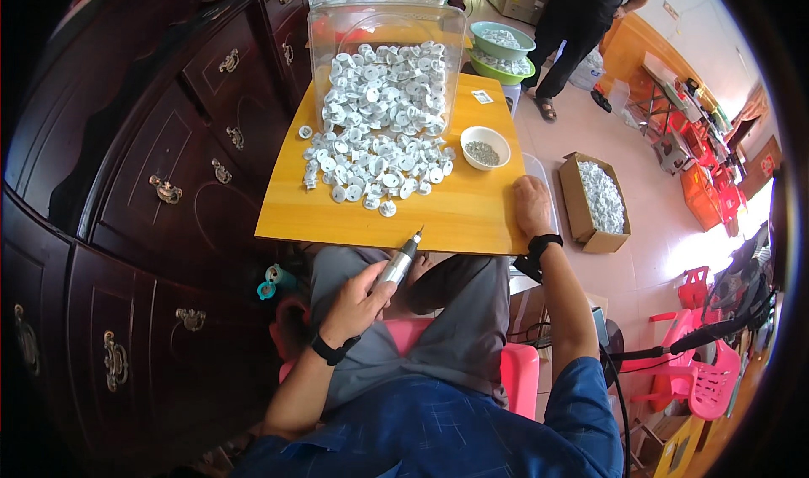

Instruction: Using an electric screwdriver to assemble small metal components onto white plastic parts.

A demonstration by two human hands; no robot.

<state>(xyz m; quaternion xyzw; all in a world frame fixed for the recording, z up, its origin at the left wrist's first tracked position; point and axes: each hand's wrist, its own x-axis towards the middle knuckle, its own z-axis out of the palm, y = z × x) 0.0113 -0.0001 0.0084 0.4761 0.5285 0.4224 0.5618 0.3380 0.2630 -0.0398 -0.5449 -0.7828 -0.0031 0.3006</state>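
My left hand (357,303) is wrapped round a silver electric screwdriver (394,269), its thin bit pointing up at the table's near edge. At the right edge of the yellow wooden table (295,217), my right hand (533,206) rests with its fingers curled; what they hold, if anything, is hidden. Many small white round plastic parts (379,166) lie heaped on the table, spilling from a clear plastic bin (459,65) tipped toward me. Close to my right hand stands a white bowl (474,136) of small metal screws (482,152).
On the floor at the right, a cardboard box (581,217) holds more white parts. Beyond the table, stacked green basins (506,63) are filled too. A person in dark clothes (573,23) stands at the back. Dark wooden drawers (143,267) line my left side.
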